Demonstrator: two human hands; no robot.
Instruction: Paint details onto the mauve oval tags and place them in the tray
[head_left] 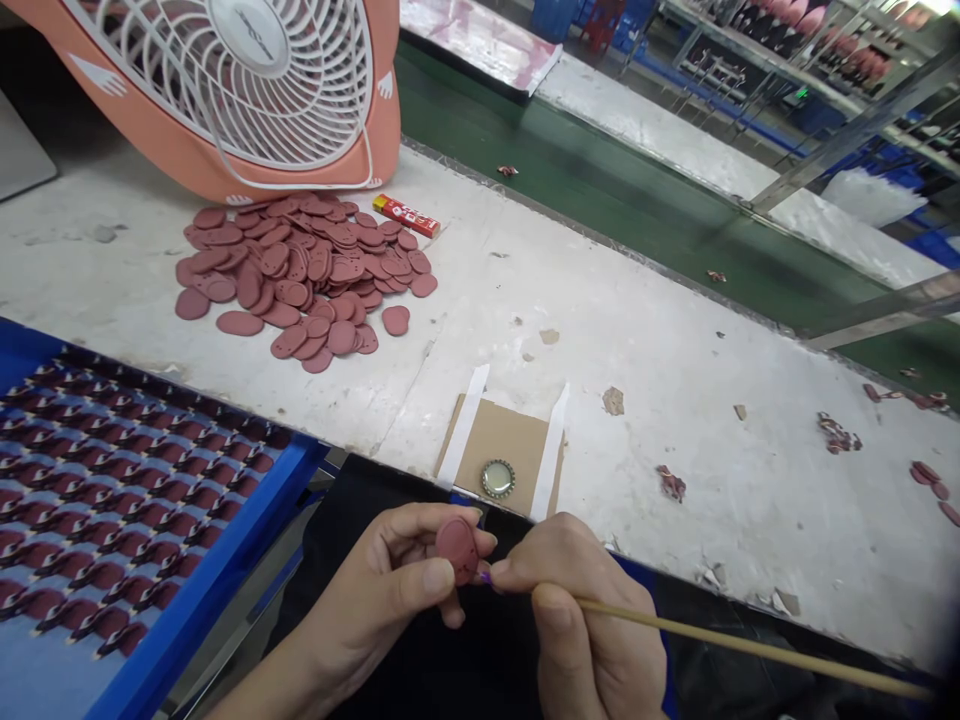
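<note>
We pinch a reddish oval piece (457, 550) in our left hand (382, 570) at lower centre, between thumb and bent fingers, its long axis nearly upright. Our right hand (585, 625) is curled closed around a thin bamboo stick (750, 648) that points toward the lower right corner, and its fingertips (517, 565) reach the oval's edge. At lower left, a blue tray (202, 570) holds overlapping rows of similar reddish pieces (127, 520). Just above our hands, a bottle cap (497, 479) sits on a taped cardboard square (499, 445). Upper left on the white workbench (637, 400), a heap of reddish ovals (300, 280) lies just below an orange fan (247, 80).
</note>
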